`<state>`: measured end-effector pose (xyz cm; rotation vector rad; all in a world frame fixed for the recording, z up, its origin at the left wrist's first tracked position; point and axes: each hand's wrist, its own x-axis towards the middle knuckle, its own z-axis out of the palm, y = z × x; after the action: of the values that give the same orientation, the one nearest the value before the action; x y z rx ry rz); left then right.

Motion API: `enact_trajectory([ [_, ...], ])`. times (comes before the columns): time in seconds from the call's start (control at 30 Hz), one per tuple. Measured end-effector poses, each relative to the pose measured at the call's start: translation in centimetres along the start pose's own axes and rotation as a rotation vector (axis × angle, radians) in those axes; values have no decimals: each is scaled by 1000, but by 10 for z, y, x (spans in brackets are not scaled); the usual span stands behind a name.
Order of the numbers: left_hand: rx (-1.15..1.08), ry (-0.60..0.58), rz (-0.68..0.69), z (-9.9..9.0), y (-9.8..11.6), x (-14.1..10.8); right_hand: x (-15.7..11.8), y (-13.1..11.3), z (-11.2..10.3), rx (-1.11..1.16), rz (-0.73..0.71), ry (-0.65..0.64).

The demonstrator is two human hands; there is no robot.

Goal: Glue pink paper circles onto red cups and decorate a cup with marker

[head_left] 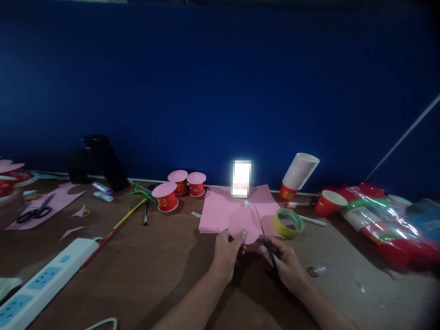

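Note:
Between thumb and fingers, my left hand (229, 251) pinches the lower left edge of a pink paper circle (244, 222). My right hand (283, 261) grips a pair of scissors (266, 238), their blades pointing up along the circle's right edge. Behind the circle lies a stack of pink paper (216, 208), partly covered by it. A roll of yellow-green tape (288, 223) stands just beyond my right hand. Whether the blades touch the paper I cannot tell.
Red paper cups (165, 197) topped with pink discs stand left of the stack. A tall cup stack (299, 174) leans at the back right, near a red plastic package (378, 220). A power strip (51, 279), other scissors (34, 213) and another person's hand (12, 208) are at left.

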<state>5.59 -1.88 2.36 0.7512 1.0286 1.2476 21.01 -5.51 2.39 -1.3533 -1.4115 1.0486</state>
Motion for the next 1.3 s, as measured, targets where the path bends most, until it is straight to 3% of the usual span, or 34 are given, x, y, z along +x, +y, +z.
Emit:
enact_trajectory([
  [0.13,-8,30,-16,0,2,0,0,-3,0,-39,-48,9],
  [0.83,-5,69,19,-1,0,4,0,0,1,-54,-6,-42],
  [1.3,110,12,39,-5,-5,4,1,0,1,37,-1,-35],
])
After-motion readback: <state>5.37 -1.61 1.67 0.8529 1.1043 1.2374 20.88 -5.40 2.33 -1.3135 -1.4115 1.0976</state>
